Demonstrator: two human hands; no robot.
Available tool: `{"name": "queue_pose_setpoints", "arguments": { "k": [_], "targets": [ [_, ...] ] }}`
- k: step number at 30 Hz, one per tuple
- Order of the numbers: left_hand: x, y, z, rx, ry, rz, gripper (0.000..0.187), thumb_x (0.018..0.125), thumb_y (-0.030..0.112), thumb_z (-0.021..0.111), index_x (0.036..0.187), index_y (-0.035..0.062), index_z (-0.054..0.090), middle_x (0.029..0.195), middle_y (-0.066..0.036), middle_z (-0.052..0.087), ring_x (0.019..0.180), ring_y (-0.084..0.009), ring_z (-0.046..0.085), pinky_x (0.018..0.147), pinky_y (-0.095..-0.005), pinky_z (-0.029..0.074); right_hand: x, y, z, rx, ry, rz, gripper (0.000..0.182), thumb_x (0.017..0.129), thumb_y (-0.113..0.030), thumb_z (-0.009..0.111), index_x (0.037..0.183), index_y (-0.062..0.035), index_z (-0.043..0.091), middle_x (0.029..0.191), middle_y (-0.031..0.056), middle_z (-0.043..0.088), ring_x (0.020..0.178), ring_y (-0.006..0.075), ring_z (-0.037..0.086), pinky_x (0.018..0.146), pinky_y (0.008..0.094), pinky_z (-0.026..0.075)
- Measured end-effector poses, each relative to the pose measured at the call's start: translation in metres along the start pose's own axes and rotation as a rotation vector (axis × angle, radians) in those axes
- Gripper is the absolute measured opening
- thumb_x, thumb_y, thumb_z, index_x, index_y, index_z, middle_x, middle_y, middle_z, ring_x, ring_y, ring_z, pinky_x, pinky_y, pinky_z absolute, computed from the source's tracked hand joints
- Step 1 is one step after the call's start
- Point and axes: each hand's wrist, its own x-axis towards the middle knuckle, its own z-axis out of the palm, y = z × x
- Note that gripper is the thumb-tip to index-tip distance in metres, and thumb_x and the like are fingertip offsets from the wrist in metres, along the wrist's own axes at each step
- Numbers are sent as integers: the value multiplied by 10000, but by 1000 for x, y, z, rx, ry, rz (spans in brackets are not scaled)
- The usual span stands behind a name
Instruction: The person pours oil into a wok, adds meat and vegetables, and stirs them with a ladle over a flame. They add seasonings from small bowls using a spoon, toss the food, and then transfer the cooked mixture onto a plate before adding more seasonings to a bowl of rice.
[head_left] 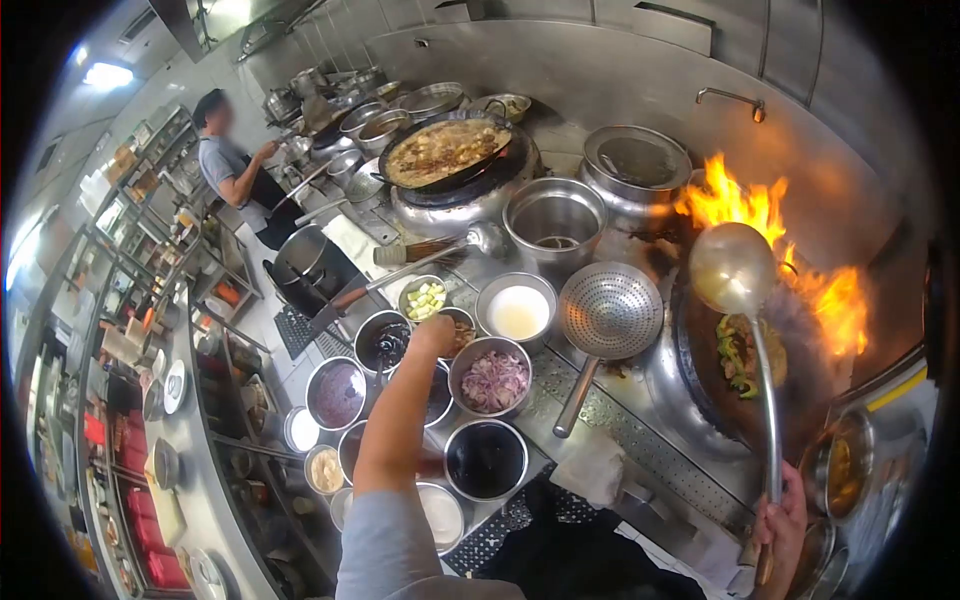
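Note:
At the lower right my right hand (782, 522) is closed round the handle of a large ladle (733, 268), whose bowl is over the wok (700, 375). Green pieces of food (738, 365) lie in that wok, and flames (745, 205) rise behind it. My left hand (434, 335) reaches among the ingredient pots, its fingers closed at a small pot of brown bits (461, 341); what they hold is hidden. Around it are diced green vegetable (426, 300), sliced red onion (492, 378) and a pot of white liquid (518, 311).
A perforated strainer (611, 310) rests between the pots and the wok. Behind stand a steel pot (555, 222) and a wide pan of bubbling food (447, 152). Another person (232, 168) stands at the far left stoves. Shelves (140, 235) line the left side.

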Motion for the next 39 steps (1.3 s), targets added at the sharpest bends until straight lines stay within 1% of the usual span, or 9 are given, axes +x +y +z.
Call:
{"name": "queue_pose_setpoints", "arguments": {
  "k": [10,18,21,23,26,27,29,35,39],
  "targets": [
    [8,15,14,-97,-6,-84,288,847,345,538,960,137,702,1003,-133,666,949,-261,645,800,-381,518,24,6,100,-92,-273,277,632,766,-95,634,1317,-51,327,630,62,504,381,84,414,319,224,370],
    [21,-1,23,-64,-14,96,222,815,203,562,948,80,690,960,-161,665,905,-298,648,783,-403,519,59,24,165,-137,-464,418,573,825,-26,566,1340,-83,321,739,64,513,440,78,439,361,233,393],
    [32,-18,-9,111,-63,161,162,688,148,641,796,44,703,910,-191,661,838,-326,647,742,-401,521,78,40,182,-226,-514,425,539,842,-18,544,1334,-83,335,735,55,504,459,81,449,371,235,404],
    [22,-22,-45,-315,254,105,181,663,180,666,744,20,692,771,-192,658,750,-320,654,713,-392,523,90,48,193,-230,-582,464,526,848,-13,532,1332,-83,337,735,50,492,474,86,452,375,241,406],
    [29,-37,-73,-911,157,-25,266,711,328,653,779,77,711,752,-172,659,717,-325,646,703,-419,518,99,46,212,-111,-543,580,513,857,-15,516,1333,-85,337,738,52,490,476,86,450,376,245,406],
    [31,-45,-71,-912,157,-25,266,711,328,653,779,77,711,752,-172,659,717,-325,646,703,-419,518,101,48,214,-113,-543,580,513,857,-15,516,1333,-85,337,738,52,490,476,86,450,376,245,406],
    [43,-65,-57,-309,284,-47,228,683,218,681,812,30,695,893,-184,666,840,-315,651,751,-395,520,105,54,218,-51,-564,585,510,864,-22,507,1336,-88,326,742,57,494,480,84,449,376,249,406],
    [72,-81,27,-202,117,-92,412,630,271,712,979,56,665,1002,-180,647,927,-311,630,821,-377,510,111,59,229,-81,-573,570,499,867,-30,508,1323,-87,314,757,58,497,481,81,450,378,250,409],
    [63,-75,6,-240,115,-134,343,636,215,692,948,72,682,1001,-166,651,923,-315,632,842,-374,500,118,64,236,-116,-570,562,494,868,-33,509,1319,-89,316,755,57,497,481,82,453,380,248,410]
  ]
}}
